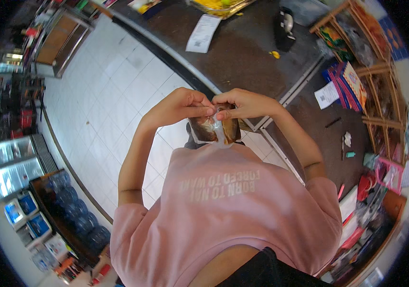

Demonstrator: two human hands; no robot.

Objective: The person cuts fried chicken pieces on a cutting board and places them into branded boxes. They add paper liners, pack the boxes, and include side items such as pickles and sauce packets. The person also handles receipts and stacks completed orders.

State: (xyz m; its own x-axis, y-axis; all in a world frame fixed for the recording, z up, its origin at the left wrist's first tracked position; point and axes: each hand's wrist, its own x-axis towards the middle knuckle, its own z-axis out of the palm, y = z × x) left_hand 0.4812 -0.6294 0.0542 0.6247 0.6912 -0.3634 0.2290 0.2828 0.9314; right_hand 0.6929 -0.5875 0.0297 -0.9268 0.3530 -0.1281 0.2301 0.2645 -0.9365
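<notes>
In front of my chest I hold a small clear plastic packet (206,130) with brown, glossy contents; I cannot tell what they are. A pale crinkled strip of plastic runs down its middle. My left hand (184,106) pinches the packet's upper edge between thumb and fingers. Close beside it, my right hand (245,104) grips the same edge, its thumb lying over the front. The fingertips of both hands almost meet at the top of the strip. The packet hangs below them, just beyond the pink shirt (222,215).
Ahead, a dark table (247,57) with metal edging carries a printed paper slip (203,34), a foil tray of yellow food (222,7) and a black stapler-like object (286,28). Boxes (348,86) stand near a wooden rack (383,93) at right. Water bottles (77,211) line the left.
</notes>
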